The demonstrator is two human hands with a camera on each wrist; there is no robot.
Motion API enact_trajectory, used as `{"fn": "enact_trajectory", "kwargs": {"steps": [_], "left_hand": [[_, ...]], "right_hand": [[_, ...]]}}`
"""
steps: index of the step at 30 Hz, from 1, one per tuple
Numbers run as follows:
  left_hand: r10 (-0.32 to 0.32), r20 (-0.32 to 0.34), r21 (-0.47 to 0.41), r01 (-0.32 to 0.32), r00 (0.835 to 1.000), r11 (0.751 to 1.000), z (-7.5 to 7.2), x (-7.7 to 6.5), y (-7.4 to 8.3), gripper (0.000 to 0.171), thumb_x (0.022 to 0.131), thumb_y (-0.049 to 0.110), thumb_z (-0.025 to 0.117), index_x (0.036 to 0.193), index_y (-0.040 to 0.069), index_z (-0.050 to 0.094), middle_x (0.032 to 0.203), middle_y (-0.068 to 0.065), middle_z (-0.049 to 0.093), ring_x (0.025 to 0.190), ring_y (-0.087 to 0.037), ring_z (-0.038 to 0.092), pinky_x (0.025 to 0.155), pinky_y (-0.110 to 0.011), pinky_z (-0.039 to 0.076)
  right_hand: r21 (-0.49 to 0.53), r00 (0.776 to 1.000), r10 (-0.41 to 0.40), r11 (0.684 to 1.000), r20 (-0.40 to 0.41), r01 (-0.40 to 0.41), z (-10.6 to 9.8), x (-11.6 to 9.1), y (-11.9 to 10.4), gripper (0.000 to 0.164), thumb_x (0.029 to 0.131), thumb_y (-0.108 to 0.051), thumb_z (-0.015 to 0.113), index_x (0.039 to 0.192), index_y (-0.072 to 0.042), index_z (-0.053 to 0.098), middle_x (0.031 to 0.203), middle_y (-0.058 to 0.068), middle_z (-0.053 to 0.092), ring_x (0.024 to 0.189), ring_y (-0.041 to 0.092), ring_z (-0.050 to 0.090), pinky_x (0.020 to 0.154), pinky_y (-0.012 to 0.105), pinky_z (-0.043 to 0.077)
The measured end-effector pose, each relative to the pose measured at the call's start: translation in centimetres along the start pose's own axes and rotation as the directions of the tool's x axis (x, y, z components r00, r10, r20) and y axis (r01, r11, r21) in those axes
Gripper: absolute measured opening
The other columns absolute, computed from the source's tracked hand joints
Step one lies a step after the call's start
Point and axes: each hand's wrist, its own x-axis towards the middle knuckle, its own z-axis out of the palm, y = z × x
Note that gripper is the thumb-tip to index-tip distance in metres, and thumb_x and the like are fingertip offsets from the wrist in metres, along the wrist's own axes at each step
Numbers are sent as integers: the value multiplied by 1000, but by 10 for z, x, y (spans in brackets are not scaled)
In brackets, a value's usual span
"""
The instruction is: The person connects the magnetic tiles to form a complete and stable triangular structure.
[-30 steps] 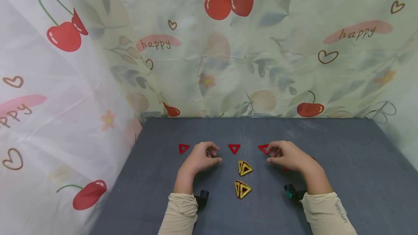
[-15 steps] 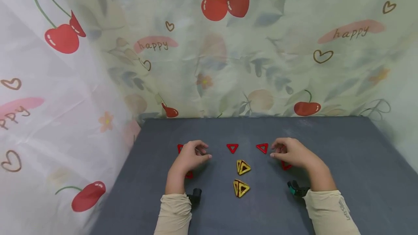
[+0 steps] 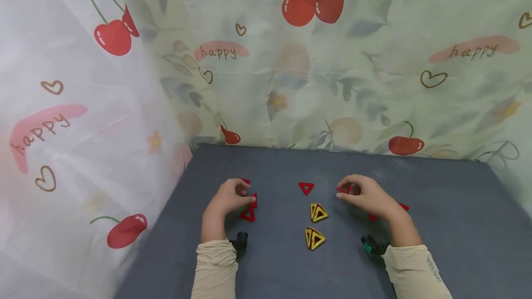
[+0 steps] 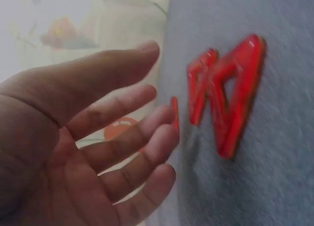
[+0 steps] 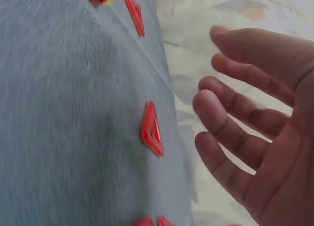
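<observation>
My left hand point(image 3: 228, 197) hovers at the left group of red triangular frames, its fingers loosely bent and apart. In the left wrist view, two red triangles point(image 4: 238, 98) lie on the table beyond the fingertips, and the edge of another red triangle point(image 4: 175, 113) shows behind a fingertip. My right hand point(image 3: 367, 194) is over a red triangle point(image 3: 344, 190), partly hidden by its fingers. From the right wrist, a gap shows between those relaxed fingers and the nearest red triangle point(image 5: 151, 130). Neither hand holds anything.
A red triangle point(image 3: 306, 188) lies at the middle of the dark table point(image 3: 282, 262). Nearer stand two gold pieces with triangular openings, a far one point(image 3: 319, 212) and a near one point(image 3: 314, 238). More red triangles point(image 3: 403, 206) lie beside the right wrist. A patterned curtain point(image 3: 266, 73) hangs behind.
My left hand has moved left, over the left red triangles. My right hand has drifted back left over its triangle after uncovering it. The head view has turned slightly.
</observation>
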Motion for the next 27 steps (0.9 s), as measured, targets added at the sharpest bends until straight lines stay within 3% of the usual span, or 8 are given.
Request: {"fn": "enact_trajectory", "kwargs": {"steps": [6,12,19,27], "left_hand": [[-64,21,51,63,998,997,-1,-1,-4,38,90,15,85,122,2,70,112,-15,67,100,-26,63,87,-45,56],[-83,22,71,81,996,994,3,-2,-3,39,86,12,87,121,3,71,114,-16,67,101,-27,63,87,-45,56],[-74,28,71,72,997,995,7,3,-2,34,86,9,86,116,3,71,107,-13,66,93,-24,62,78,-39,55],[-71,30,98,68,997,993,16,6,4,28,88,11,84,112,5,72,98,-8,60,83,-21,58,68,-33,49]], "right_hand": [[102,997,-48,994,54,42,10,24,-2,31,98,-27,79,121,-6,74,114,10,72,89,20,68,76,33,57],[129,989,-85,989,120,70,14,42,-8,37,97,-24,80,125,-1,72,123,21,68,93,20,68,79,35,58],[116,979,-65,992,194,43,24,64,-2,36,98,-22,78,128,-2,71,124,19,68,91,18,67,78,36,57],[72,977,-62,996,203,48,34,75,0,34,98,-21,78,127,-3,72,124,16,69,88,17,65,76,36,55]]}}
